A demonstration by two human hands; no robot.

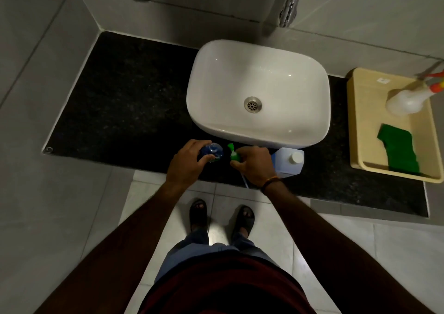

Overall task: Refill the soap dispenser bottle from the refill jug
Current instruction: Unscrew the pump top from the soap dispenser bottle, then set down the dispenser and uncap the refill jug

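The soap dispenser bottle (213, 152), blue and clear with its mouth open, stands on the black counter (125, 102) in front of the sink. My left hand (186, 163) grips its side. The green pump head (233, 154) is off the bottle, and my right hand (255, 163) holds it just to the bottle's right, its thin tube trailing down past the counter edge. The refill jug (289, 161), translucent with a white cap, stands right behind my right hand.
A white basin sink (258, 92) sits at the counter's middle. At the right, a beige tray (360, 121) holds a white spray bottle (406, 100) and a green scrub pad (397, 149). Tiled walls surround the counter. My sandalled feet show below.
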